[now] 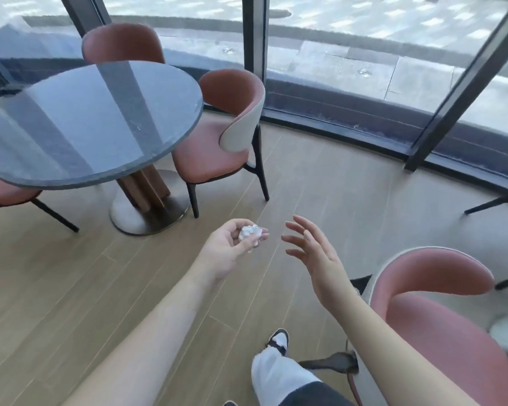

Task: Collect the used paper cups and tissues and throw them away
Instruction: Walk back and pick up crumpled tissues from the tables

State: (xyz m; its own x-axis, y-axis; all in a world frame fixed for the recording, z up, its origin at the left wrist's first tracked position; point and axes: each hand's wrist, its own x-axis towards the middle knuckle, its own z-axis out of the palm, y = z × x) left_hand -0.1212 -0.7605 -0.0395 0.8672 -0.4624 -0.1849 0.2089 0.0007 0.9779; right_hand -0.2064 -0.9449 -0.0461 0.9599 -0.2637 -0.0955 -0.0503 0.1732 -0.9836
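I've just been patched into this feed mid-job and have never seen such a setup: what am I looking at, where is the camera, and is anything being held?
There is no machine here. One wide-angle camera sits on a person's head and looks forward and down, so the two bare arms reaching in from the bottom are that person's own. The left hand holds a crumpled tissue in a curled grip. The right hand is open with fingers spread and holds nothing. Ahead on the left stands a round dark table with reddish chairs round it; its top shows only reflections. A pink chair is near on the right. No cups or bin are in view.
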